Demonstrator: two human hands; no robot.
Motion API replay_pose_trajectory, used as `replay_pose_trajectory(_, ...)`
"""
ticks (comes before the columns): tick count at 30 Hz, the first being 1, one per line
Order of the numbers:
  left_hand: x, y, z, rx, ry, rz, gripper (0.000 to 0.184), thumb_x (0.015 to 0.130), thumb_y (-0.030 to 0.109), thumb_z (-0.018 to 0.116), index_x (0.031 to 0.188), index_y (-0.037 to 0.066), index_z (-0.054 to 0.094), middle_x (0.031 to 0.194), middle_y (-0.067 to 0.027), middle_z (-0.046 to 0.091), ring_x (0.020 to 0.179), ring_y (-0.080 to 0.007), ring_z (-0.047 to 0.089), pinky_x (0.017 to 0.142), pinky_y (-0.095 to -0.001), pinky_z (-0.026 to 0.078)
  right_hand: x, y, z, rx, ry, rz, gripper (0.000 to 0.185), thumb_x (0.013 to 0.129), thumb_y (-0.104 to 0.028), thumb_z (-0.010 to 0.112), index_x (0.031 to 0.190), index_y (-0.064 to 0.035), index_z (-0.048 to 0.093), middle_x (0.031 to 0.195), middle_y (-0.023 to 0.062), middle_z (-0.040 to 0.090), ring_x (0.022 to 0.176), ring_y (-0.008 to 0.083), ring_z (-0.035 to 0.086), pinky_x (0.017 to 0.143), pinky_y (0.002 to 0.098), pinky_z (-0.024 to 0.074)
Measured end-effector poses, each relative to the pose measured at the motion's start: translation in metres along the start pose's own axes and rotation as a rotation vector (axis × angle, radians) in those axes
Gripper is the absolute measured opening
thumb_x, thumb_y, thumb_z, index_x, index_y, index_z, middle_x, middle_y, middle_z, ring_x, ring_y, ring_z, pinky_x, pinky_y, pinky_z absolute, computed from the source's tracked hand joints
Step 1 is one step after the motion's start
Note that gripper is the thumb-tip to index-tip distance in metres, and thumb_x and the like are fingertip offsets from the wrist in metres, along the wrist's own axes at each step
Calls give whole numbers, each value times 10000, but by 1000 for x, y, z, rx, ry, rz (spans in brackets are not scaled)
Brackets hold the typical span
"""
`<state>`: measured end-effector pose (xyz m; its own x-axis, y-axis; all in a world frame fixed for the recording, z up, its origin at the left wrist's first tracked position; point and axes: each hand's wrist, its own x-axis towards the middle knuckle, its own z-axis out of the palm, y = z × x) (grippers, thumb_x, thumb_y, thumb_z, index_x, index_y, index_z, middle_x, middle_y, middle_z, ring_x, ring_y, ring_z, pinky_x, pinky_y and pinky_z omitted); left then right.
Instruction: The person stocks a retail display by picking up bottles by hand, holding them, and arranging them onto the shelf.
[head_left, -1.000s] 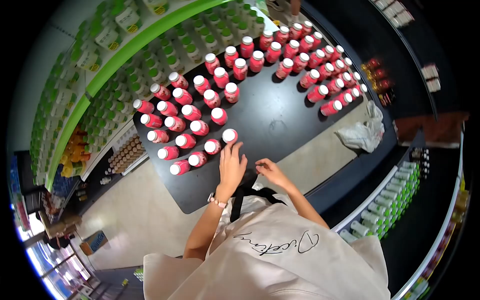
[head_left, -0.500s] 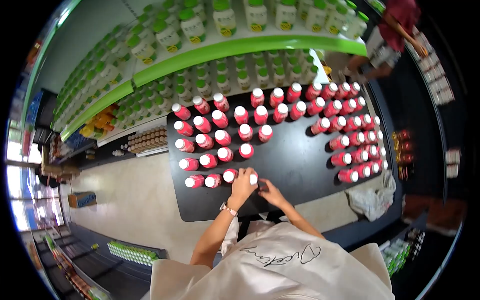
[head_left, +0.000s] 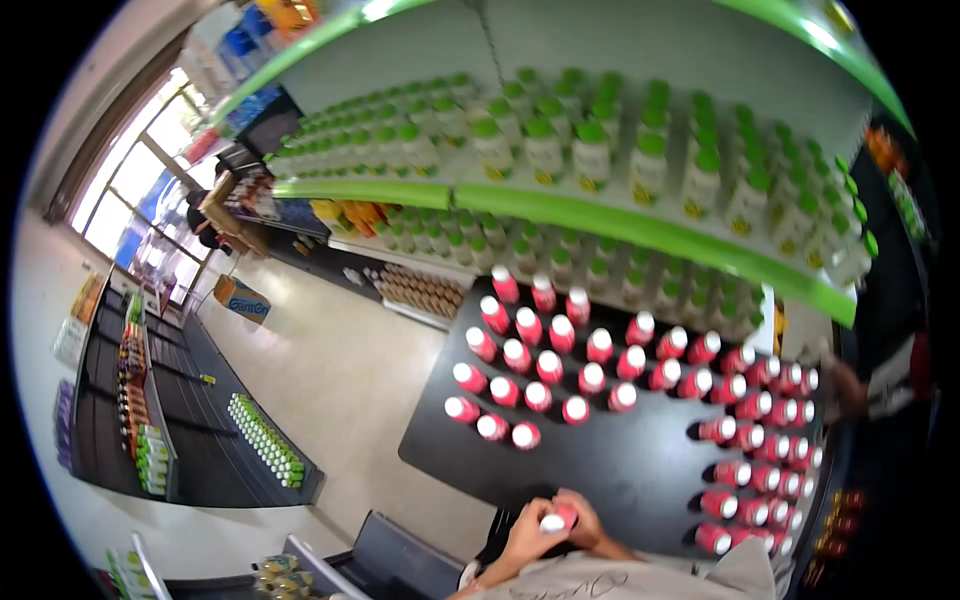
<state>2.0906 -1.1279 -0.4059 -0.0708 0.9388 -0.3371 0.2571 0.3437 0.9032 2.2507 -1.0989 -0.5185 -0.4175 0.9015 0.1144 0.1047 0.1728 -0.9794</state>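
In the head view, at the near edge of the black counter (head_left: 640, 450), the held bottle (head_left: 563, 516) sits between the left hand (head_left: 527, 535) and the right hand (head_left: 582, 517); the fingers of both are curled in narrow around its pink-red body, its white cap tilted toward the wearer. Beyond them, white-capped pink-red bottles (head_left: 549, 366) stand in rows on the left part of the counter, and more bottles (head_left: 750, 435) crowd its right part; the shoulder of the pale shirt (head_left: 680, 575) cuts across the lowest of these. Behind the counter runs a green-edged shelf (head_left: 600, 225) of green-capped bottles, with further rows beneath it; at the far right a person (head_left: 852, 388) is blurred and partly hidden.

On the floor to the left, a brown and blue box (head_left: 242, 300) appears to read "Ganten"; dark script on the shirt is too distorted to read for certain, and the labels on the green-capped bottles are too small to make out.
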Motion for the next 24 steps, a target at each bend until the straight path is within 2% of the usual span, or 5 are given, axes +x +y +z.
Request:
replay_pose_trajectory(3,-13,36,-32,-277,99,-247,417,729,168,833,1020,49,558,874,-77,618,813,-156,632,724,-306,525,33,-46,6,-33,-183,-18,646,628,-186,888,1195,-76,599,1221,121,627,1142,301,589,978,400,466)
replay_pose_trajectory(5,-17,3,-50,-234,175,-81,439,762,101,823,1074,27,523,936,-77,601,738,-137,640,573,-255,565,63,-77,18,-111,-282,-141,671,611,-197,894,1200,-79,595,1224,106,626,1123,304,592,966,403,474)
replay_pose_trajectory(15,-96,1,-206,-436,461,84,417,880,130,718,1236,16,532,1064,-105,655,943,-177,632,800,-306,529,113,-193,180,29,-593,22,692,622,-240,917,1204,-91,574,1188,89,620,1087,247,621,923,365,506)
replay_pose_trajectory(19,-154,31,-294,-581,501,-22,335,896,111,682,1190,2,563,1044,-95,653,928,-167,629,780,-288,514,106,-202,276,287,-621,-12,717,713,-261,865,1277,-93,456,1167,112,600,1103,198,586,931,346,481)
replay_pose_trajectory(24,-200,-41,-391,-220,606,43,267,878,62,649,1132,-10,607,986,-67,655,876,-132,598,749,-280,490,114,-250,364,337,-939,219,644,768,-169,831,1249,-66,416,1089,51,560,992,140,551,871,313,472)
